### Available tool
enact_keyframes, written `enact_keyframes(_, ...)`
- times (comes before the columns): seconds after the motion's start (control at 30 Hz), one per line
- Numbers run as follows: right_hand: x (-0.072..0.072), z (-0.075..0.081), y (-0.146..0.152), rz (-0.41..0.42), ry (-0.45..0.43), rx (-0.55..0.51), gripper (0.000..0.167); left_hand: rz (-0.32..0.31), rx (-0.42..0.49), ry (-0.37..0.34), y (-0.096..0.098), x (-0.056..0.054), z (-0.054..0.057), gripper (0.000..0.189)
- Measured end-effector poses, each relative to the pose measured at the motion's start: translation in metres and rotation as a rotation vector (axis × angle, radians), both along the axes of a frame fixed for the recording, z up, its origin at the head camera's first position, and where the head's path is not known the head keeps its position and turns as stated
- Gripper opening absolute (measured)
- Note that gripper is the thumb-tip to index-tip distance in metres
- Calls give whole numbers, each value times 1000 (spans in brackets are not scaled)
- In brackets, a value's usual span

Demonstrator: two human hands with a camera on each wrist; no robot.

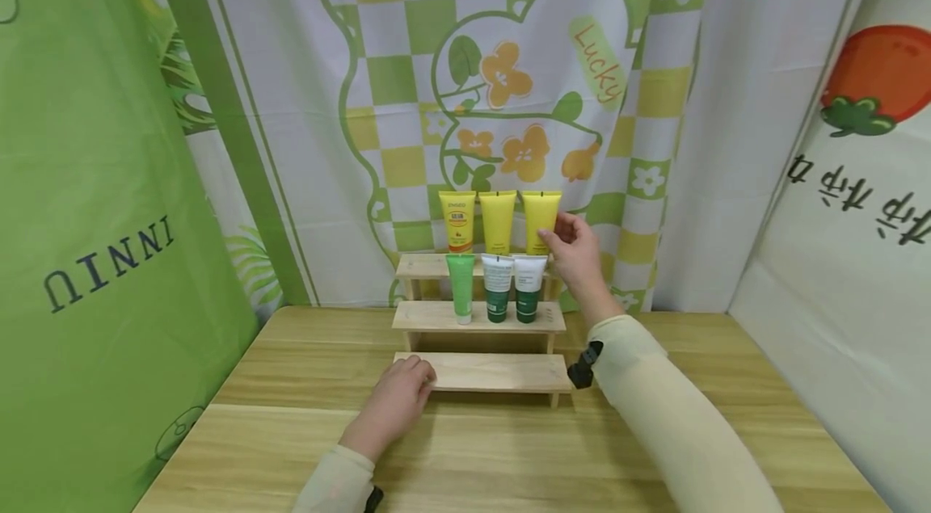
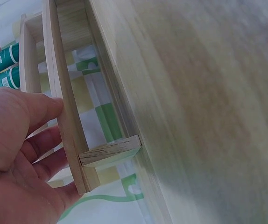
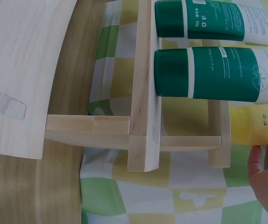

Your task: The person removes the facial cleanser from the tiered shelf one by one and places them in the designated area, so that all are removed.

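Note:
A three-tier wooden stand (image 1: 502,372) is on the table. My left hand (image 1: 396,396) grips the left end of its lowest board, thumb on one face and fingers on the other in the left wrist view. On the top tier stand a yellow tube with red print (image 1: 457,222), a plain yellow tube (image 1: 496,222) and a right-hand yellow tube (image 1: 539,216). My right hand (image 1: 578,254) holds that last tube low on its right side, thumb in front. A light green tube (image 1: 461,287) and two white-and-dark-green tubes (image 1: 498,288) stand on the middle tier.
The wooden table (image 1: 291,400) spreads around the stand. A patterned curtain (image 1: 407,93) hangs close behind it. Green cloth (image 1: 109,174) walls the left side and white cloth (image 1: 815,198) the right. Black straps (image 1: 584,364) sit on both wrists.

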State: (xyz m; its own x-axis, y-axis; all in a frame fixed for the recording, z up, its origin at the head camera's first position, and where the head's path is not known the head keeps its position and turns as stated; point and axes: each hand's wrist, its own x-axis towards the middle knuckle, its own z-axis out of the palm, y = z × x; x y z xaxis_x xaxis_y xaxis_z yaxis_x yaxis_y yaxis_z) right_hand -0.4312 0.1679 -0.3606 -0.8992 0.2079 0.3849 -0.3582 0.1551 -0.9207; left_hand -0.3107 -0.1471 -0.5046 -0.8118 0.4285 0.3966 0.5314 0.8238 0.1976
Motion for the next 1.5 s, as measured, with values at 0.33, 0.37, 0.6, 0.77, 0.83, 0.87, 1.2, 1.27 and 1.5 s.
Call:
enact_keyframes(0.33,8,1,2,-35,40,45,45,-3,12,-1,0,3,2,9)
enact_keyframes(0.37,9,1,2,-36,43,44,45,-4,13,-3,0,3,2,9)
enact_keyframes(0.6,15,-1,8,-32,77,70,48,-8,18,11,0,4,6,12)
enact_keyframes(0.77,26,0,13,-17,96,67,47,-19,23,36,2,4,8,13)
enact_keyframes(0.83,38,6,13,-14,105,77,46,-22,24,35,3,4,8,12)
enact_keyframes(0.87,44,9,13,-12,107,79,45,-24,27,32,3,5,9,12)
enact_keyframes(1.2,56,3,34,-29,98,108,45,-22,21,8,2,7,10,10)
enact_keyframes(1.27,50,-5,42,-47,92,116,47,-23,27,0,2,8,11,9)
enact_keyframes(1.5,52,-16,61,-78,94,130,52,-1,43,-40,5,10,14,9)
